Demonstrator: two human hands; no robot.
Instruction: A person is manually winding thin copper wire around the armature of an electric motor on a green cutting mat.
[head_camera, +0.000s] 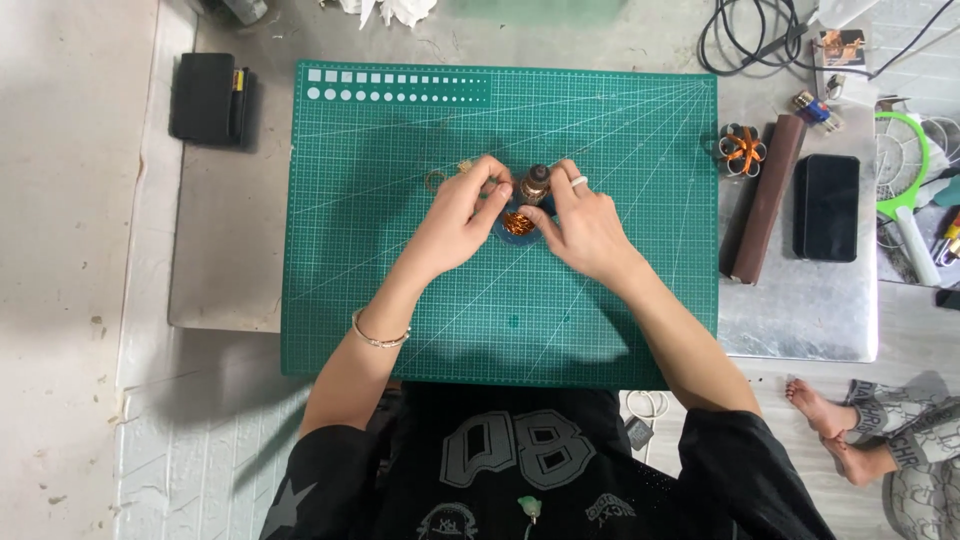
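Two arms: both reach forward from the bottom of the view, forearms angled inward so the hands meet near the middle of the mat.
Cutting mat (400, 300): large green rectangle with a white printed grid and fanning lines, flat on a grey metal-topped table (800, 310).
Left hand (460, 215): back facing up, wrist bent slightly right, a thin bracelet (380, 337) on the wrist; fingers curled, tips pressed together in a pinch at the left side of the small motor part.
Right hand (585, 225): back facing up, a white ring on one finger; thumb and forefinger closed in a pinch at the right side of the same part.
Motor part (533, 186): small brown-and-metal cylinder standing between the fingertips of both hands, at the mat's centre; exactly how each fingertip grips it is too small to tell.
Copper coil (517, 223): shiny orange wire bundle lying on a dark round base, just below the cylinder, between the two thumbs.
Beside the mat: a brown cylinder roll (765, 200) and a black phone (826, 207) lie to the right; a black case (205, 97) sits to the left.
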